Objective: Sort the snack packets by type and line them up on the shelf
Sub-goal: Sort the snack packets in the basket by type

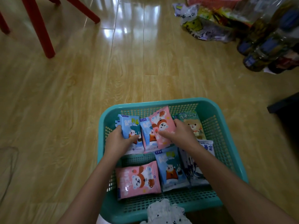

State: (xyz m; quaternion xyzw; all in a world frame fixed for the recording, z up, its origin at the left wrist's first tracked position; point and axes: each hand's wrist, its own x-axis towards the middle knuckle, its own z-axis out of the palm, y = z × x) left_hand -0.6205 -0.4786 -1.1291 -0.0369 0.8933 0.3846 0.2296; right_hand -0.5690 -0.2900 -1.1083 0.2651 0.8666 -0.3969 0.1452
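Note:
A teal plastic basket (pixel 208 105) sits on the wooden floor and holds several snack packets. My left hand (pixel 117 141) grips a blue bear packet (pixel 130 126) at the basket's far left. My right hand (pixel 181 135) grips a pink bear packet (pixel 161 123) that lies over a second blue packet (pixel 146 133). A green lion packet (pixel 192 122) lies just right of my right hand. Nearer to me lie another pink packet (pixel 137 180), a blue packet (pixel 171 168) and a white-and-blue packet (pixel 194 172), partly under my right forearm.
Red chair legs (pixel 38 26) stand on the floor at far left. A heap of plastic bags (pixel 205 25) and wrapped bottles (pixel 268 44) fills the far right. A dark furniture edge (pixel 283 105) juts in at right. A thin cord (pixel 9 159) lies at left.

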